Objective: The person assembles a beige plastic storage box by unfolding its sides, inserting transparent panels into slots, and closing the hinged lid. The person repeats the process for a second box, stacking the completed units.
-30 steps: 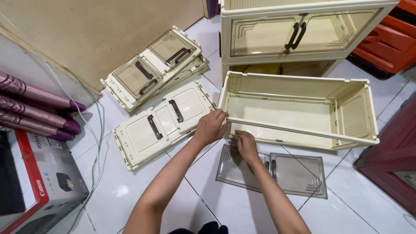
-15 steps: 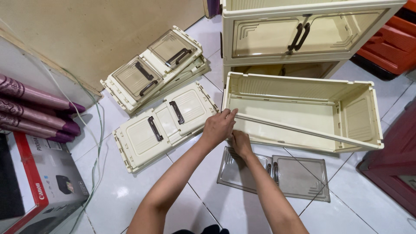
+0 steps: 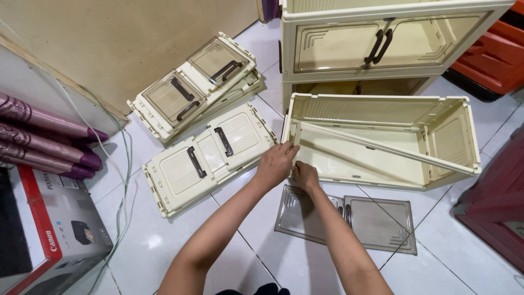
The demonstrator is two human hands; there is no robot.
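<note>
open tiled floor (image 3: 164, 246) lies clear at lower left. the crate (image 3: 382, 142) stands open-topped, but a diagonal bar (image 3: 382, 147) crosses its mouth. flat door panels (image 3: 210, 155) block the left, clear doors (image 3: 349, 218) the near floor, the cabinet (image 3: 382, 43) the rear.

Both bare forearms reach forward, left hand (image 3: 277, 162) and right hand (image 3: 304, 176) side by side, fingers curled.

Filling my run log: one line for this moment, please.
left hand: gripping cream bin frame corner | right hand: on its near edge | clear door panels: on floor
</note>
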